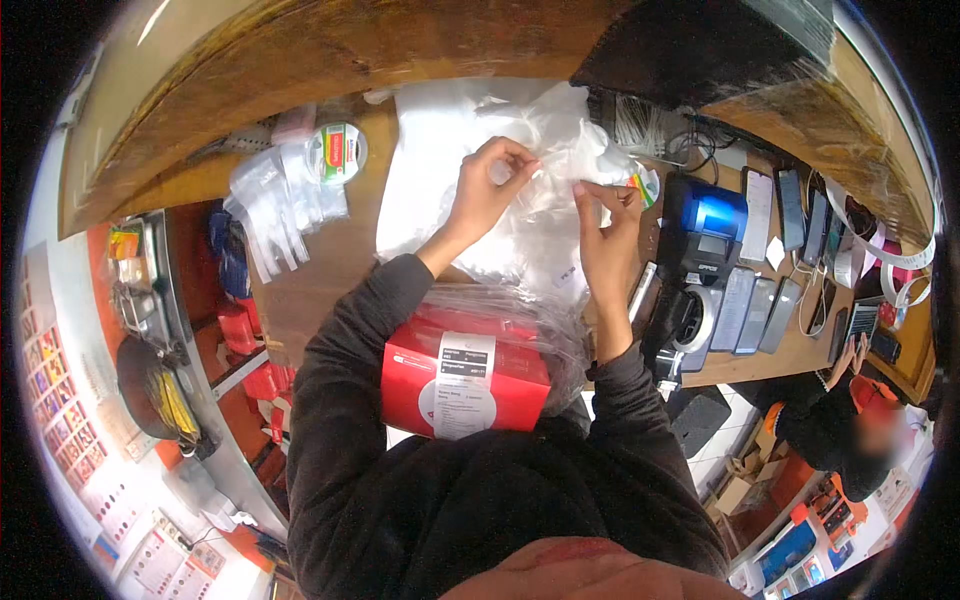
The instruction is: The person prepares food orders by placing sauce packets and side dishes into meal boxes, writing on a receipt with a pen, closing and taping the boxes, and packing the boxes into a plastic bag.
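Note:
A thin, whitish see-through plastic bag [530,220] lies crumpled over the middle of the table. My left hand [492,190] pinches its upper part between thumb and fingers. To the right, my right hand [610,235] also has thumb and fingertips closed on the plastic, a short gap from the left. Nearer my body sits a red box [408,375] with a white printed label [465,385]. Clear plastic [560,340] covers its far and right sides. White sheeting [425,150] spreads out beneath and behind the bag.
A tape roll [336,153] and clear small bags [285,205] lie at left. On the right stand a blue-lit black printer [708,215], several phones [757,215] and cables. A wooden shelf [350,50] overhangs the far side. Another person [840,430] is at lower right.

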`<state>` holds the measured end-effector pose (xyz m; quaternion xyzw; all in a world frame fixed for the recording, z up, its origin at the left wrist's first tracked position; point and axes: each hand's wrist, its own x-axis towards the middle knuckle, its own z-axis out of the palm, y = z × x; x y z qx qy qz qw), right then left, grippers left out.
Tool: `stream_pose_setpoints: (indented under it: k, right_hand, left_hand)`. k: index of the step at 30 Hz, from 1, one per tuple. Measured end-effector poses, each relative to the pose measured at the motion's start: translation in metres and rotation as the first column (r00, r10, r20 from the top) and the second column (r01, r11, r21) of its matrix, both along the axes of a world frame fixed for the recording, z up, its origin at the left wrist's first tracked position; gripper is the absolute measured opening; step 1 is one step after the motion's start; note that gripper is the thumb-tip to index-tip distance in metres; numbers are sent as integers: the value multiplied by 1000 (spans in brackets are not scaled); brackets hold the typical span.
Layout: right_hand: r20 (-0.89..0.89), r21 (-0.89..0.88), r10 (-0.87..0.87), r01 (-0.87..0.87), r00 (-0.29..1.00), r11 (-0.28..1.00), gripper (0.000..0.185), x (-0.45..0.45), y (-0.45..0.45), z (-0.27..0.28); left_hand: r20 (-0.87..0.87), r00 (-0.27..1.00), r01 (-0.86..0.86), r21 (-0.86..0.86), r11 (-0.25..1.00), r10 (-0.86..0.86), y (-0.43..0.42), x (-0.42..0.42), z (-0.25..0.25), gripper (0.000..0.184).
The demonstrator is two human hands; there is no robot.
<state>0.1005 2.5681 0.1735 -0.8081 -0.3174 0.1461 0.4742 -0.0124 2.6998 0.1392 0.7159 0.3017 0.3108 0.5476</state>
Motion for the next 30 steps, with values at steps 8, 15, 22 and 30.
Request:
stream_pose_setpoints:
  k: [8, 15, 22, 30]
  right_hand:
    - [-229, 137, 36, -5, 973, 991, 13, 5, 4, -15]
    - [-332, 144, 37, 12, 942, 990, 14, 12, 0, -33]
    - [-199, 97, 41, -22, 979, 995, 14, 10, 0, -15]
    - [354, -44, 131, -124, 926, 991, 21, 4, 10, 3]
  left_hand:
    - [2, 1000, 20, 19, 1000, -20, 3, -1, -6, 12]
    - [-271, 962, 189, 542, 819, -42, 10, -4, 9, 29]
    - [-453, 867, 482, 661, 575, -207, 23, -1, 33, 51]
    - [-390, 896, 415, 566, 712, -212, 24, 2, 17, 47]
